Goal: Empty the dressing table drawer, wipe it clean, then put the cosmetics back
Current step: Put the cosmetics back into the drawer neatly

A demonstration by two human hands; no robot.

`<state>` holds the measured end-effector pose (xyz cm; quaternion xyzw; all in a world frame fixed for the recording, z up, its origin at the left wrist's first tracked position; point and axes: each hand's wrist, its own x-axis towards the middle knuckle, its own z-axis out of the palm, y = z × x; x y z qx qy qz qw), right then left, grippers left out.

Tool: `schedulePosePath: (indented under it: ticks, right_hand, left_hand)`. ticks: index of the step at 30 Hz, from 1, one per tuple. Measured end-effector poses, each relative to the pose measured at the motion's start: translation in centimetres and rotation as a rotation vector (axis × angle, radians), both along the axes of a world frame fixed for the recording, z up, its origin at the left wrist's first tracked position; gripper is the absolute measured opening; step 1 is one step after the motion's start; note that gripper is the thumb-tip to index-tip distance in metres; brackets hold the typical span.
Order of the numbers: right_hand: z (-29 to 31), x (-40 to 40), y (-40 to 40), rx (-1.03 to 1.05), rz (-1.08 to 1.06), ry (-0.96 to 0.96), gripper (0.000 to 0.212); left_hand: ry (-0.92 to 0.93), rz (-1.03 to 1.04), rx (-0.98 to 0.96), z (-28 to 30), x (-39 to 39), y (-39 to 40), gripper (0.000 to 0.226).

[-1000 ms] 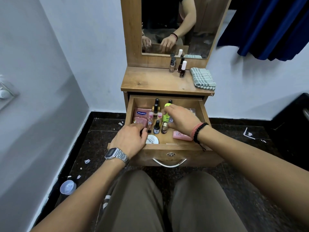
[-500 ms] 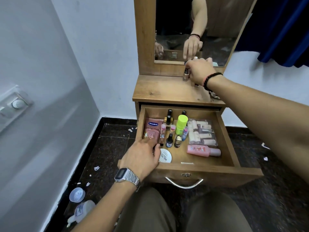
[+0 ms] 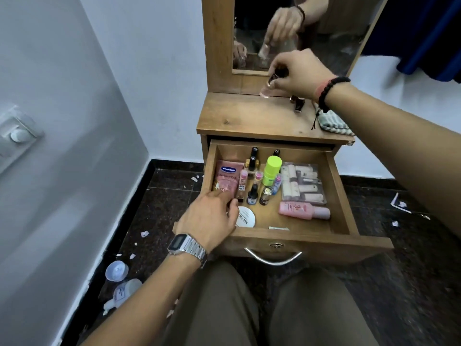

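The drawer [image 3: 311, 239] of the dressing table [image 3: 249, 118] is pulled open. Inside lie a pink Vaseline tube [image 3: 228, 176], a lime-capped bottle [image 3: 272, 169], several small bottles, a clear pack of tubes [image 3: 303, 183], a pink bottle [image 3: 303, 211] on its side and a white round jar [image 3: 247, 217]. My left hand [image 3: 209, 218] rests in the front left corner, fingers loosely curled against the tube's lower end. My right hand [image 3: 299, 71] pinches a small nail polish bottle [image 3: 270, 82] above the table top, by the mirror. Another dark bottle [image 3: 298, 104] stands there.
A folded green cloth [image 3: 334, 123] lies at the table top's right, partly behind my forearm. The mirror [image 3: 324, 41] rises behind. A white bottle [image 3: 124, 290], a cap [image 3: 116, 270] and paper scraps litter the dark floor on the left. A blue curtain [image 3: 424, 33] hangs right.
My right hand left the drawer, rose to the table top and now holds a small bottle tilted above it. My left hand stayed at the drawer's front left.
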<state>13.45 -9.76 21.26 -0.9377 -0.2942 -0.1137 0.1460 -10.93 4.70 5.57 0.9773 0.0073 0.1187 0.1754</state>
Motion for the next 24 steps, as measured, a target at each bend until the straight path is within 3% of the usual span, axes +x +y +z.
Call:
schedulePosePath:
  ticks: [4,9,16,24]
  right_hand:
    - [1.7,-9.3,-2.6,0.05,0.179,0.151,0.02]
    - [-2.8,-15.1,-5.7,-0.029,0.187,0.305,0.018]
    - [-11.5,-15.0,-6.9,-0.053,0.051,0.326,0.03]
    - [-14.1,-13.3,-6.6,0.019,-0.051,0.346,0.038]
  left_hand:
    - [0.022,-0.013,0.011,0.4,-0.1,-0.2,0.025]
    - [0.022,-0.012,0.021,0.9,-0.2,-0.4,0.025]
    - [0.041,-0.004,0.028,0.8,-0.1,-0.1,0.027]
    - [0.04,-0.008,0.011,0.6,0.1,0.1,0.027]
